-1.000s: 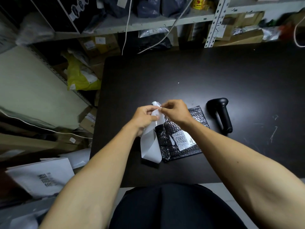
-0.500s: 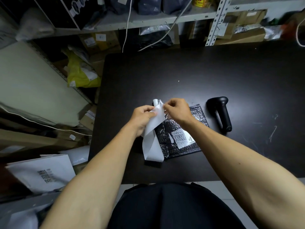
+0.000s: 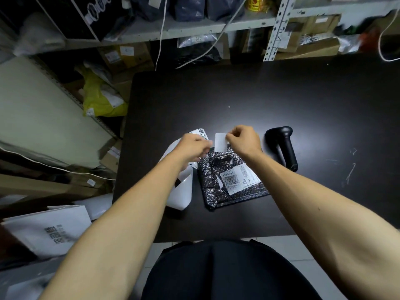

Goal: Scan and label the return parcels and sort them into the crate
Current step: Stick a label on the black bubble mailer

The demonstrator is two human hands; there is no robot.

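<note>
A black bubble-wrap parcel (image 3: 231, 180) with a white printed label lies on the dark table (image 3: 238, 94) in front of me. My left hand (image 3: 192, 147) grips a long white label strip (image 3: 183, 191) that curls down to the table left of the parcel. My right hand (image 3: 243, 139) pinches a small white label (image 3: 220, 141) just above the parcel's far edge. A black handheld scanner (image 3: 283, 146) lies on the table right of the parcel.
Metal shelves (image 3: 194, 29) with boxes and bagged parcels run along the far side. A yellow bag (image 3: 101, 98) and cardboard boxes sit left of the table. A white bag with black print (image 3: 49, 230) lies at lower left. No crate can be made out.
My hands have drawn apart: the small label has come off the strip into my right hand, and my left hand has carried the strip to the left.
</note>
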